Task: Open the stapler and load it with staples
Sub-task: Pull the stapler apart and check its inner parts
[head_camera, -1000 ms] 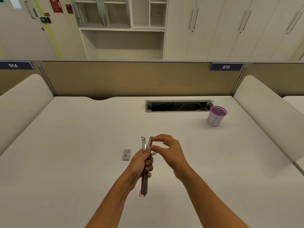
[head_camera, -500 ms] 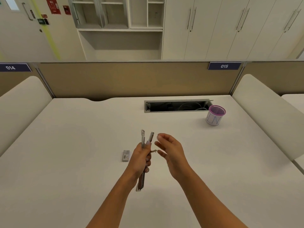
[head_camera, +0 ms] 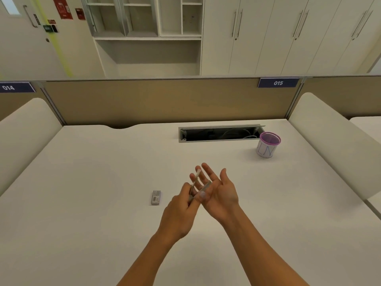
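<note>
Metal stapler [head_camera: 197, 176] in left hand [head_camera: 181, 207] (right hand [head_camera: 221, 191] splayed).

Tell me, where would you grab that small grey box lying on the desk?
Pinch the small grey box across its two long sides, coming straight down from above. It lies flat on the desk, so only the top and side edges are reachable.

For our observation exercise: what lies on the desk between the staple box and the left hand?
Nothing; the head view shows bare desk between staple box and left hand.
</note>
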`<action>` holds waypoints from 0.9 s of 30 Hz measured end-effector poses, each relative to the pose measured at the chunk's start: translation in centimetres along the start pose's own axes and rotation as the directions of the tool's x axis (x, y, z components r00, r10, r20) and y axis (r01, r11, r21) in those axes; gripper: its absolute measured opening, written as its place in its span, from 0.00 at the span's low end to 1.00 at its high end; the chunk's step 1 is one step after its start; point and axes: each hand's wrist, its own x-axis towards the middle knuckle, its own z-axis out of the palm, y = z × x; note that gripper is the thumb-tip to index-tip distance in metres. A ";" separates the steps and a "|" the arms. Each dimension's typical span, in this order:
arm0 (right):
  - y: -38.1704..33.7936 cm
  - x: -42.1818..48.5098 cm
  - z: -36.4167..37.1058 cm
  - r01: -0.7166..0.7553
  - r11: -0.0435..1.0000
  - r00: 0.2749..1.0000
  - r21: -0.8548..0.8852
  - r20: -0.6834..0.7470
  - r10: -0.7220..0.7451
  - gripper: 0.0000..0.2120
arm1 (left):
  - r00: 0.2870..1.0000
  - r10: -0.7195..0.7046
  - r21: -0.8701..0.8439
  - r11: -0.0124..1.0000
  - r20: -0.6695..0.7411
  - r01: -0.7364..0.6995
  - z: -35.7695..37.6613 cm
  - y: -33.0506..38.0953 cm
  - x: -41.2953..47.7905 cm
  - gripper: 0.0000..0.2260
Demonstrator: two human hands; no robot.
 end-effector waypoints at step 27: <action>1.0 -1.3 1.4 0.460 0.466 0.835 -0.756 0.190 -0.516 0.08 | 0.917 -0.084 -0.780 0.499 0.391 0.378 -2.3 0.9 0.9 0.18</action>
